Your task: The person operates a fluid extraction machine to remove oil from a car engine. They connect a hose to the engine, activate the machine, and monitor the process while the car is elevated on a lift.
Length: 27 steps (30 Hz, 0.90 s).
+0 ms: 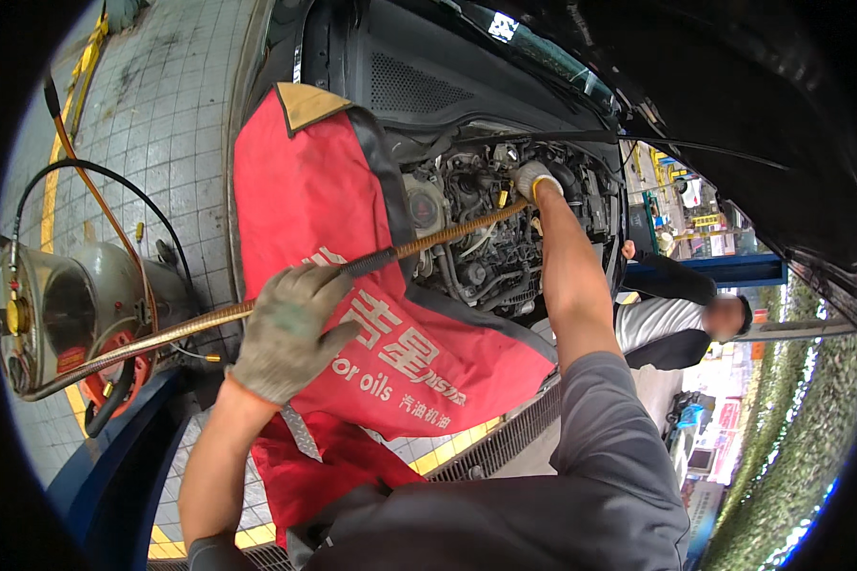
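Observation:
A long brass-coloured flexible hose (457, 232) with a dark sleeve runs from the lower left, over a red fender cover (305, 200), into the open engine bay (490, 262). My left hand (290, 328), in a grey knit glove, is closed over the hose beside the dark sleeve, its thumb apart from the fingers. My right hand (535, 179), gloved too, reaches in over the engine, its fingers closed at the hose's far end. What lies under those fingers is hidden. A yellow-handled dipstick or cap (503, 199) shows just beside that hand.
A metal tank (52, 295) with a gauge and hoses stands at the left, near a blue metal beam (129, 457). The raised black hood (733, 105) overhangs the right. Another person (662, 328) stands beyond the car's front, one hand near its edge.

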Each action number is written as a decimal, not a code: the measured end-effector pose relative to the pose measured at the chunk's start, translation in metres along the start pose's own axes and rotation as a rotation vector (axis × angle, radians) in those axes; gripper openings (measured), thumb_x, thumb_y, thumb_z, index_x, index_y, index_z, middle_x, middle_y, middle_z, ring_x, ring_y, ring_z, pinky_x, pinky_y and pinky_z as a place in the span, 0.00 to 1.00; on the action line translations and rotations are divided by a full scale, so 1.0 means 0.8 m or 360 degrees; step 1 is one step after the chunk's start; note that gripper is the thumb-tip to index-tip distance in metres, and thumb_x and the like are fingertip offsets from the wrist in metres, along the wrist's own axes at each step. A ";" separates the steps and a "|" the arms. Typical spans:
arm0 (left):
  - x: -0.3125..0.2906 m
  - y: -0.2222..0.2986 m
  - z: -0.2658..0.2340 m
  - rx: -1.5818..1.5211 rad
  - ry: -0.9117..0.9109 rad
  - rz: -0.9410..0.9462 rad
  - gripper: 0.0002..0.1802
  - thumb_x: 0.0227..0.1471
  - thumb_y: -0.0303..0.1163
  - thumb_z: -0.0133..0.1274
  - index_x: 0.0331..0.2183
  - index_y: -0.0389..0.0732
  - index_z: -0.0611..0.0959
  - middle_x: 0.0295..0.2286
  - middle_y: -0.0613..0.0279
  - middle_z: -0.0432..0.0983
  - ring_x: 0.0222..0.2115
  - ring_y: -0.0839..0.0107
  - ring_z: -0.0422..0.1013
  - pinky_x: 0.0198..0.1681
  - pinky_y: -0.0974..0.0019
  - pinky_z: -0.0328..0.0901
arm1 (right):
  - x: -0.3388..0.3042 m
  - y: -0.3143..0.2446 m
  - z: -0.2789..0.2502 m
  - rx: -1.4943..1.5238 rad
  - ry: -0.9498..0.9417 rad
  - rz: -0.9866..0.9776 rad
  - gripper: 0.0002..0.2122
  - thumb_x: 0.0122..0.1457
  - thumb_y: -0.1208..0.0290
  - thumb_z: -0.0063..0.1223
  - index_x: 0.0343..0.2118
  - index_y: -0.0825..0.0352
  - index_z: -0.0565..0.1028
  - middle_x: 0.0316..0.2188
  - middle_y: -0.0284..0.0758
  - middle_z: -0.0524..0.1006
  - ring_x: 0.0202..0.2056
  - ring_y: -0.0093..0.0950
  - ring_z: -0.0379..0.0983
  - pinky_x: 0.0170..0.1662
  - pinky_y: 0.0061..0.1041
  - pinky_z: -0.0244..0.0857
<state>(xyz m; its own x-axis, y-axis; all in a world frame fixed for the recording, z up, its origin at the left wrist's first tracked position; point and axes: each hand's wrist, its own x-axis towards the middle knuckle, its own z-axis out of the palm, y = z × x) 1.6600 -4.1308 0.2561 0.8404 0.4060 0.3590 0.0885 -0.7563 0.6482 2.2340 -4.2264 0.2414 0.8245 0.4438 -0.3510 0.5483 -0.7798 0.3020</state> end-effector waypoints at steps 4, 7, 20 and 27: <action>0.041 0.008 0.042 -0.0187 0.0053 -0.0181 0.29 0.48 0.36 0.69 0.52 0.39 0.82 0.51 0.49 0.78 0.53 0.48 0.74 0.60 0.48 0.67 | 0.008 -0.008 0.002 -0.0943 -0.0238 -0.0584 0.15 0.64 0.67 0.54 0.48 0.69 0.84 0.47 0.45 0.85 0.48 0.45 0.82 0.47 0.42 0.74; 0.046 0.017 0.050 -0.0276 0.0043 -0.0198 0.27 0.49 0.35 0.69 0.52 0.39 0.83 0.51 0.50 0.79 0.52 0.49 0.74 0.58 0.50 0.69 | 0.006 -0.005 0.004 -0.0728 -0.0220 -0.0495 0.16 0.66 0.61 0.54 0.46 0.68 0.84 0.45 0.46 0.85 0.48 0.45 0.81 0.47 0.42 0.74; 0.032 0.017 0.050 -0.0362 -0.0025 -0.0206 0.22 0.52 0.33 0.67 0.49 0.37 0.84 0.47 0.49 0.80 0.48 0.49 0.76 0.53 0.50 0.71 | -0.061 -0.005 -0.025 0.0025 -0.0355 -0.0112 0.21 0.62 0.58 0.62 0.46 0.75 0.82 0.36 0.44 0.85 0.33 0.40 0.80 0.42 0.42 0.72; 0.022 0.015 0.049 -0.0445 -0.0111 -0.0288 0.22 0.54 0.33 0.66 0.50 0.38 0.83 0.48 0.49 0.80 0.49 0.49 0.76 0.54 0.51 0.70 | -0.067 0.000 -0.019 -0.0473 -0.0573 -0.0337 0.24 0.59 0.55 0.69 0.45 0.75 0.83 0.42 0.45 0.86 0.39 0.40 0.80 0.48 0.42 0.73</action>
<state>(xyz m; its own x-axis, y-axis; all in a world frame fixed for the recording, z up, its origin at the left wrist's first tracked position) 1.6964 -4.1532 0.2442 0.8598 0.4776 0.1808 0.0978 -0.5014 0.8597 2.1917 -4.2436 0.2741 0.6192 0.3575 -0.6991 0.7575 -0.5066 0.4118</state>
